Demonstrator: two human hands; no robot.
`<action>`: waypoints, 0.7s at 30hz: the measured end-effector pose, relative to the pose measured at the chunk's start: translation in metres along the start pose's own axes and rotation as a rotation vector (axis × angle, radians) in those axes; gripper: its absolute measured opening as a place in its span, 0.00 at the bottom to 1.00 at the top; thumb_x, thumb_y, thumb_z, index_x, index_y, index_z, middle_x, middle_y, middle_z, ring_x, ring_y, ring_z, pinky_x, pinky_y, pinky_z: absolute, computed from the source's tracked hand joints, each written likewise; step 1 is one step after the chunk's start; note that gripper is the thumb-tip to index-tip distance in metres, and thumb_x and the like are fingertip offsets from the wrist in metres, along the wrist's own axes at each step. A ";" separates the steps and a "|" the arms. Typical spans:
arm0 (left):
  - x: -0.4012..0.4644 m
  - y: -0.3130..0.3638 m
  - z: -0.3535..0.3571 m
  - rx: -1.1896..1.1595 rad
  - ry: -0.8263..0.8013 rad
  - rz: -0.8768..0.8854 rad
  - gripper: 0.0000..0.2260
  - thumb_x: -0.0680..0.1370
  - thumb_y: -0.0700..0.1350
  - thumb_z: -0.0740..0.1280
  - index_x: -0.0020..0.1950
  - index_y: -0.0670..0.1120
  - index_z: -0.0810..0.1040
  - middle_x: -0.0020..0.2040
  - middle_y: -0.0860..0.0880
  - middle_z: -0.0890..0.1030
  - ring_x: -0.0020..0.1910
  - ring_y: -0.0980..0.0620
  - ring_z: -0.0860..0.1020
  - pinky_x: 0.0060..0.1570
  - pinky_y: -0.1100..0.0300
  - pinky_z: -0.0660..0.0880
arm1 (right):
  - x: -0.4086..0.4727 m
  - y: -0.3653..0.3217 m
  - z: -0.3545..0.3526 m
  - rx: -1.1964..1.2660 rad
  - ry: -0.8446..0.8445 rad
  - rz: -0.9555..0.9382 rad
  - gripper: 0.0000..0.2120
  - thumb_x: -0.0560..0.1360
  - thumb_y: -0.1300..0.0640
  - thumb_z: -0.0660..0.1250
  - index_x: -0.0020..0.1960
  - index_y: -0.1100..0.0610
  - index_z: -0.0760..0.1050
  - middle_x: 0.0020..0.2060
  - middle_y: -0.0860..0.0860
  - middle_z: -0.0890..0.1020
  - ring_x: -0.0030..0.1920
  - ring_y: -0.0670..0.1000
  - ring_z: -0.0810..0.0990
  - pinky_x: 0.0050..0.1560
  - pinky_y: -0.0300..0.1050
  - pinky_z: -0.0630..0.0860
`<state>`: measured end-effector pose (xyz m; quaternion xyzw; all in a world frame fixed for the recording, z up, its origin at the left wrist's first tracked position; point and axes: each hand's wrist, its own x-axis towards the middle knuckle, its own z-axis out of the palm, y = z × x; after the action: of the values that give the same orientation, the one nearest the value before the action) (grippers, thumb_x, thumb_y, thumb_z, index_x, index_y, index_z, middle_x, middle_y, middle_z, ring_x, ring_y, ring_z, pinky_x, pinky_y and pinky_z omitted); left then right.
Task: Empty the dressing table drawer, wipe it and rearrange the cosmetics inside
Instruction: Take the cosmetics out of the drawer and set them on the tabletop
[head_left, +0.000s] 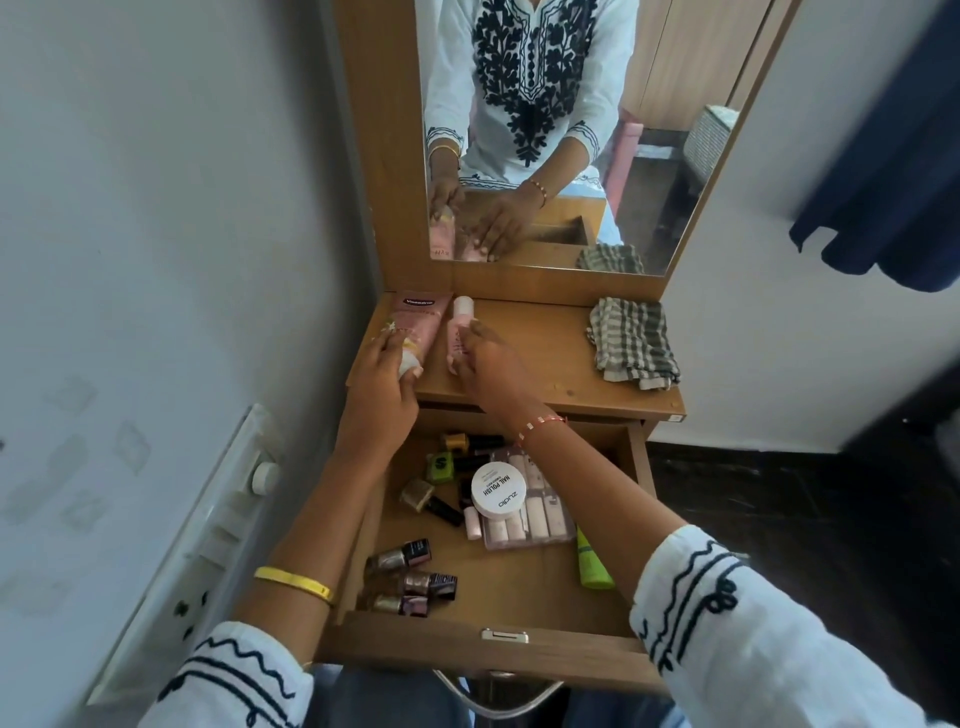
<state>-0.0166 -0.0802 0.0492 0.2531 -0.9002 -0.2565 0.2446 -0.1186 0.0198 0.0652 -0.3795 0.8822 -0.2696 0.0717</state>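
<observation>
We set down cosmetics on the tabletop, left hand (382, 384) curled on the pink tube (415, 325), right hand (488, 371) pinching the small bottle (457, 332), both pointing away, the still-full drawer (493, 649) directly beneath our wrists.

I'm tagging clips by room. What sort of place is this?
Probably a bedroom or dressing corner: a wooden dressing table with a mirror, and an open drawer holding nail polish bottles.

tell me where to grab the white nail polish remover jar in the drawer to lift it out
Grip the round white jar by its side wall, just below the lid, coming straight down from above. It sits upright on the pink nail set, lid facing up, and bottles crowd its left, so a top-down pinch looks easiest.
</observation>
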 end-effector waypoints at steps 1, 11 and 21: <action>0.000 0.000 -0.001 -0.006 -0.005 -0.001 0.21 0.78 0.39 0.60 0.72 0.39 0.63 0.73 0.42 0.63 0.72 0.44 0.61 0.71 0.53 0.59 | 0.000 -0.001 0.000 0.001 -0.005 -0.001 0.23 0.80 0.57 0.57 0.73 0.61 0.60 0.74 0.56 0.60 0.72 0.56 0.63 0.70 0.45 0.61; -0.012 0.010 -0.012 -0.015 0.034 0.046 0.22 0.79 0.43 0.60 0.72 0.40 0.62 0.74 0.43 0.62 0.74 0.45 0.58 0.71 0.57 0.53 | -0.032 -0.002 -0.017 0.124 0.039 0.001 0.20 0.79 0.60 0.59 0.70 0.63 0.65 0.69 0.59 0.68 0.68 0.56 0.68 0.64 0.39 0.64; -0.114 0.055 0.022 -0.319 -0.053 0.049 0.18 0.80 0.42 0.58 0.70 0.45 0.67 0.72 0.49 0.66 0.73 0.54 0.60 0.71 0.60 0.58 | -0.128 0.039 -0.014 0.363 0.290 0.267 0.13 0.77 0.59 0.63 0.60 0.59 0.76 0.57 0.54 0.80 0.54 0.48 0.78 0.51 0.37 0.74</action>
<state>0.0386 0.0345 0.0291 0.1822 -0.8600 -0.3969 0.2638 -0.0579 0.1386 0.0466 -0.1983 0.8626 -0.4632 0.0465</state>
